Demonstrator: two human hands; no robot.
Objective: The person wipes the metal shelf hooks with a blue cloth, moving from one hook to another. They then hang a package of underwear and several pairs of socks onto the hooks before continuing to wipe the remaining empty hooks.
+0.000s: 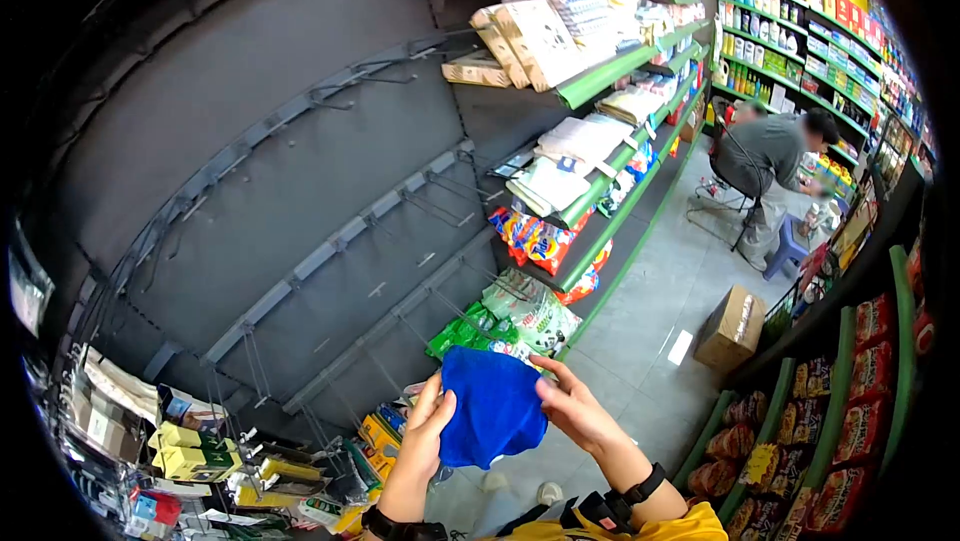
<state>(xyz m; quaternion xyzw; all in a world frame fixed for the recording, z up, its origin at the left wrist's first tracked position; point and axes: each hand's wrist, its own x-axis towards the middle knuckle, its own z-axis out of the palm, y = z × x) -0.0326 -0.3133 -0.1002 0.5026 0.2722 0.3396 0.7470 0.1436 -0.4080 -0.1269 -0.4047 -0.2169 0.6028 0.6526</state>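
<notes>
A bright blue cloth (492,407), maybe a towel, is held up in front of my body with its lower corner hanging down. My left hand (428,425) grips its left edge, the thumb lying on the near side and the fingers partly hidden behind. At the right edge, my right hand (580,409) has its thumb over the cloth and the index finger stretched along the upper corner. Beyond the cloth, green and white bags (525,306) lie low by the wall.
A dark wall with bare hook rails (300,286) stands ahead and left. Green-edged shelves (610,176) carry folded cloths and detergent bags. Packets (200,451) hang lower left; snack racks (800,421) stand right. In the aisle are a cardboard box (730,328) and a seated person (765,156).
</notes>
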